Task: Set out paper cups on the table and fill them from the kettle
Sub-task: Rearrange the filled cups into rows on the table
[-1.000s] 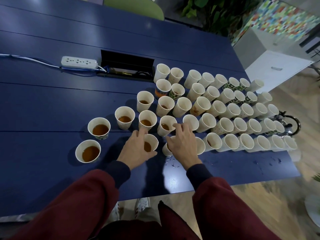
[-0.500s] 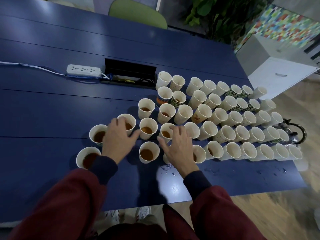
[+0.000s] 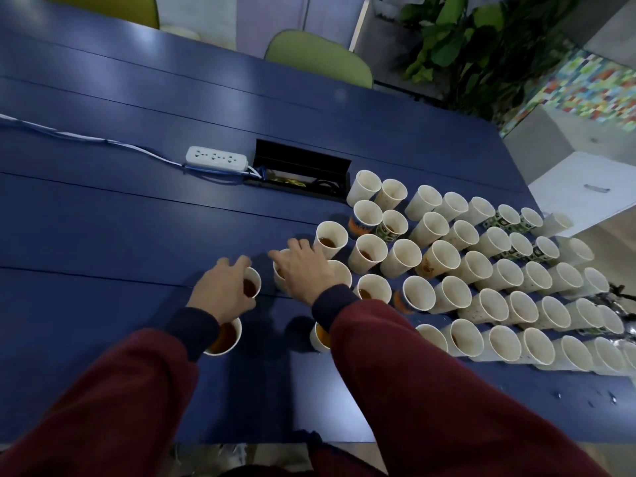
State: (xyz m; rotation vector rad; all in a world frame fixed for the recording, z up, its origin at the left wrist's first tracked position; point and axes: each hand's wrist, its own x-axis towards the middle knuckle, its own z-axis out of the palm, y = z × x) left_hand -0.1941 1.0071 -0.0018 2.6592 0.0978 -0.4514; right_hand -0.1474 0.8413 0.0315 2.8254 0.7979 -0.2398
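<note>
Several white paper cups stand in rows across the right half of the blue table. The cups at the left end hold brown liquid. My left hand curls round one filled cup from its left side. Another filled cup is half hidden under that wrist. My right hand lies with spread fingers over the rim of a filled cup. A cup peeks out from under my right forearm. The kettle shows only as a dark handle beyond the cups at the far right.
A white power strip with its cable lies on the table to the left of an open black cable box. Green chairs stand behind the table. A plant and a white cabinet are at the right. Droplets dot the table's near right edge.
Both hands have moved left along the filled cups: the left from the second-row cup to the one beside it, the right from the middle cups to the left end. The camera has tilted.
</note>
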